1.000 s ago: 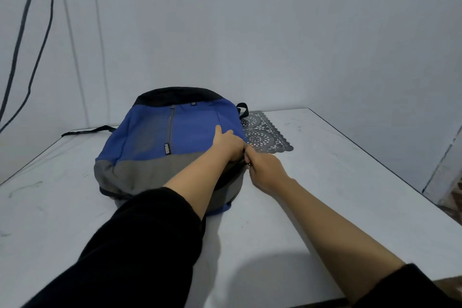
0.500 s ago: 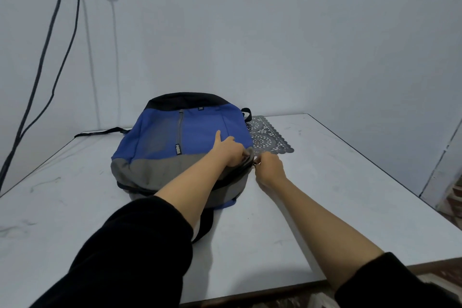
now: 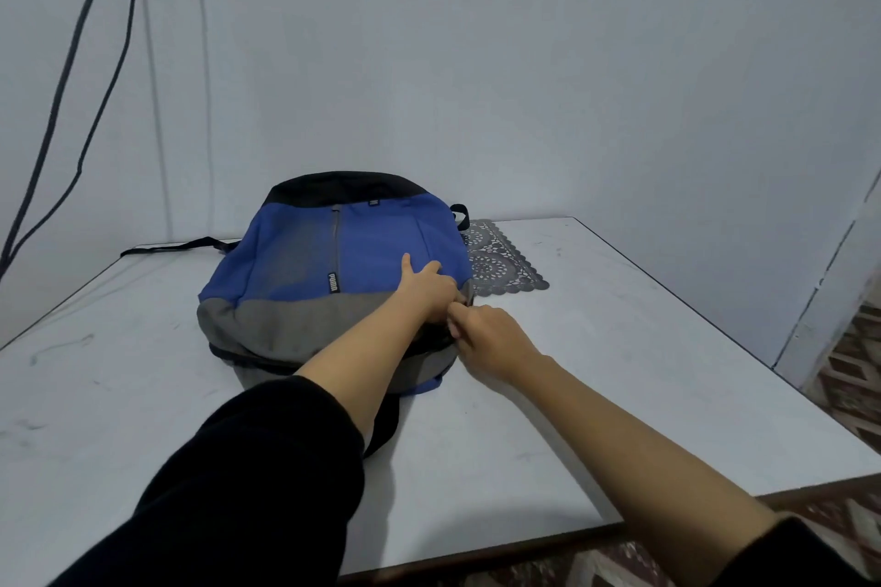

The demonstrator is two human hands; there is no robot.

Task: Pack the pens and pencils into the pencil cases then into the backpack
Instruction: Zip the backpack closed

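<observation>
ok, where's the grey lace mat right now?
Head view: the grey lace mat lies flat on the white table, right beside the backpack on its right, toward the table's far edge.

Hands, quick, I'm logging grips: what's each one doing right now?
Left hand: closed, gripping the backpack at its side edge.
Right hand: closed, pinching the backpack's side seam right beside the left hand.
</observation>
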